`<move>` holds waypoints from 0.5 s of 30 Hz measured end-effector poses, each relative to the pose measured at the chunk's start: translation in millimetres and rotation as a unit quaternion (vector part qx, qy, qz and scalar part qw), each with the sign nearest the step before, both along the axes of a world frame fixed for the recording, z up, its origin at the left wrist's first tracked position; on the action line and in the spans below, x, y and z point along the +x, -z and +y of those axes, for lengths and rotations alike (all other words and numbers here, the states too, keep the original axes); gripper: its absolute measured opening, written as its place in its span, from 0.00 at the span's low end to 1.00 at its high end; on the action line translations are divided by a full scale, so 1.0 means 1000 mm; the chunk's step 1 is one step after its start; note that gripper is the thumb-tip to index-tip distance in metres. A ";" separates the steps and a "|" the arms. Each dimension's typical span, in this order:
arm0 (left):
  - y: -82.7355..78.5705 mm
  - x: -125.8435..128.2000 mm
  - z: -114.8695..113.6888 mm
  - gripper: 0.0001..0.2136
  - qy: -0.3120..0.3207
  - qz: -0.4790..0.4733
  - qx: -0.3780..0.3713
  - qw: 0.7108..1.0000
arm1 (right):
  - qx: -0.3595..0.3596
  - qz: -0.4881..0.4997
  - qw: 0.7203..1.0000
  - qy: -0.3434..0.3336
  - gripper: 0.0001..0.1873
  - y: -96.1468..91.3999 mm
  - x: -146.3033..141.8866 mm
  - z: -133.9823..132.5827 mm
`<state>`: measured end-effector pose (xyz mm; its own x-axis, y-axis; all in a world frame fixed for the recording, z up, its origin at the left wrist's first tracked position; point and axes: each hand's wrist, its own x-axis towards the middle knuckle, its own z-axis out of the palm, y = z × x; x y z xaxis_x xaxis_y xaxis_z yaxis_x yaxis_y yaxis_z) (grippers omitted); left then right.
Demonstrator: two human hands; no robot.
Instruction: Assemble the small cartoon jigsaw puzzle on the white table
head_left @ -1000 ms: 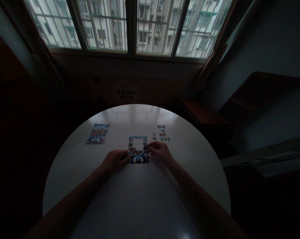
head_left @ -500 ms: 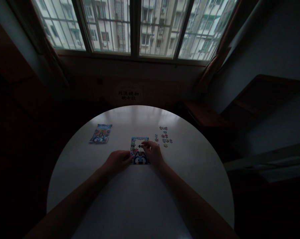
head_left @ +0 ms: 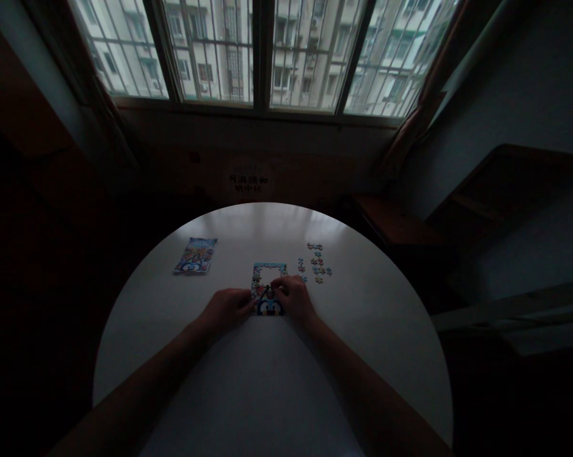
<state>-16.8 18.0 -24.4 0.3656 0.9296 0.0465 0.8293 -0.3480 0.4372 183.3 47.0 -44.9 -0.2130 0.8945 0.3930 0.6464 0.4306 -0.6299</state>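
Observation:
A small, partly filled jigsaw puzzle (head_left: pixel 270 309) lies on the round white table, with a dark-blue cartoon face along its near side and a pale gap in its upper middle. My left hand (head_left: pixel 228 307) grips the puzzle's left edge, fingers curled and thumb near the lower corner. Above the right part of the puzzle, my right hand (head_left: pixel 296 299) pinches a small dark puzzle piece (head_left: pixel 268 287) at the near side of the gap. Whether that piece touches its neighbours is too small to tell. My right hand hides part of the puzzle's right side.
Several loose puzzle pieces (head_left: pixel 317 261) lie to the right, beyond my right hand. A colourful printed packet (head_left: pixel 195 256) rests at the left of the white table (head_left: pixel 267 381). Past the table's far edge are a wall and a barred window (head_left: pixel 262 57); a wooden bench-like surface (head_left: pixel 395 219) stands at right.
My right hand has brought the small dark piece slightly toward me, from inside the gap to its near side. The left hand stays at the puzzle's edge. The view has shifted slightly.

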 end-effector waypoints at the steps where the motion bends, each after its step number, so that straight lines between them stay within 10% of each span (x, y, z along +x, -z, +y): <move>1: 0.001 0.000 0.000 0.14 0.004 0.001 0.003 1.000 | 0.000 -0.002 1.000 0.000 0.08 0.000 0.000 0.000; 15: 0.003 -0.001 0.000 0.15 -0.001 0.019 0.013 1.000 | 0.000 -0.036 0.999 0.026 0.08 0.004 -0.001 0.000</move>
<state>-18.1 18.4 -27.5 0.3663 0.9287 0.0573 0.8454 -0.3579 0.3965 182.4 47.0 -48.5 -0.1941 0.9050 0.3786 0.7117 0.3955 -0.5805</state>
